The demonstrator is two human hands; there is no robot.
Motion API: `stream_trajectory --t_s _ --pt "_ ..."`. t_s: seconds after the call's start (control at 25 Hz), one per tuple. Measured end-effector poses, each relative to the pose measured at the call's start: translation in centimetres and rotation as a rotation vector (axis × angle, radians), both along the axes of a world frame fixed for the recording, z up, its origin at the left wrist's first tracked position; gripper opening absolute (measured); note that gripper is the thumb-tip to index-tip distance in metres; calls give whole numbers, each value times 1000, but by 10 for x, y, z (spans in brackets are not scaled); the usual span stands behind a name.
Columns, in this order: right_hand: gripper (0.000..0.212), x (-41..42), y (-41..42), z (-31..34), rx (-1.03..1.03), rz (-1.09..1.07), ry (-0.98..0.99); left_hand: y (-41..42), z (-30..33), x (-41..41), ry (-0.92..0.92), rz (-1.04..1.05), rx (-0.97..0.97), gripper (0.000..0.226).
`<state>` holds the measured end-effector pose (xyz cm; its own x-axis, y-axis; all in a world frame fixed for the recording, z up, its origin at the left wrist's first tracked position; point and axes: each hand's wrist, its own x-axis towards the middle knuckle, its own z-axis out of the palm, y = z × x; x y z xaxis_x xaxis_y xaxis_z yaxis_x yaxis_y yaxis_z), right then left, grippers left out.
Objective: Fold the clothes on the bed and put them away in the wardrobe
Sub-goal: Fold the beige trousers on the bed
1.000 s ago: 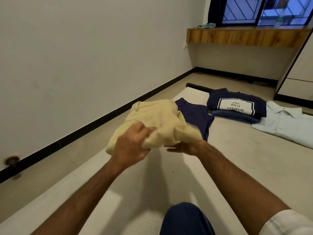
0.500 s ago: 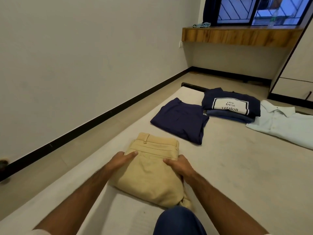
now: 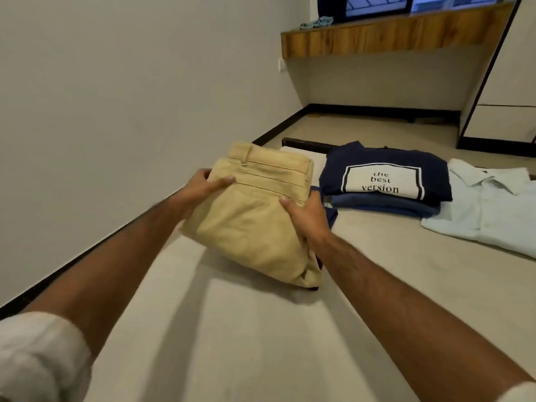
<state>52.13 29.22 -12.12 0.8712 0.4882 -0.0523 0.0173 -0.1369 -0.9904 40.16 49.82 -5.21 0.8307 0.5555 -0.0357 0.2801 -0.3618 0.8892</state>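
The folded khaki trousers were held over the near part of the bed, gripped at one side by the left hand and at the other by the right hand, thumbs curled onto the top. Beyond the trousers on the bed, a folded navy T-shirt printed "the best version" was stacked on a blue garment, just beside a pale blue shirt cut off by the frame edge. A dark blue garment was mostly hidden behind the trousers and right hand.

The folded khaki trousers hide nearly all of the navy garment beneath; the pale blue shirt runs off the right edge.
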Motion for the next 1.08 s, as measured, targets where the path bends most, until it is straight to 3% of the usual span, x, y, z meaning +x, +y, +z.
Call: stream_trajectory --t_s 0.08,0.16,0.28,0.4,0.48,0.6,0.76,0.88,1.08 --pt "81 51 12 -23 -195 53 61 5 -29 55 150 -61 194 24" --pt "91 77 9 -48 -345 153 94 16 -66 82 280 -91 319 46" --pt "89 97 6 -65 -399 241 8 39 -89 94 391 -43 241 82" --pt "99 90 10 -58 -514 98 -282 51 -93 91 391 -60 268 85" --pt "96 85 12 -61 -584 62 -483 46 -107 89 357 -63 458 79" --pt "83 79 15 -73 -568 146 -332 44 -123 84 358 -69 762 72" --pt "86 94 20 -85 -692 225 -263 51 -133 92 335 -164 598 74" --pt "88 103 23 -81 -807 302 -223 54 -138 96 364 -182 619 76" --pt "89 106 26 -70 -958 379 -227 52 -140 107 622 -188 733 75"
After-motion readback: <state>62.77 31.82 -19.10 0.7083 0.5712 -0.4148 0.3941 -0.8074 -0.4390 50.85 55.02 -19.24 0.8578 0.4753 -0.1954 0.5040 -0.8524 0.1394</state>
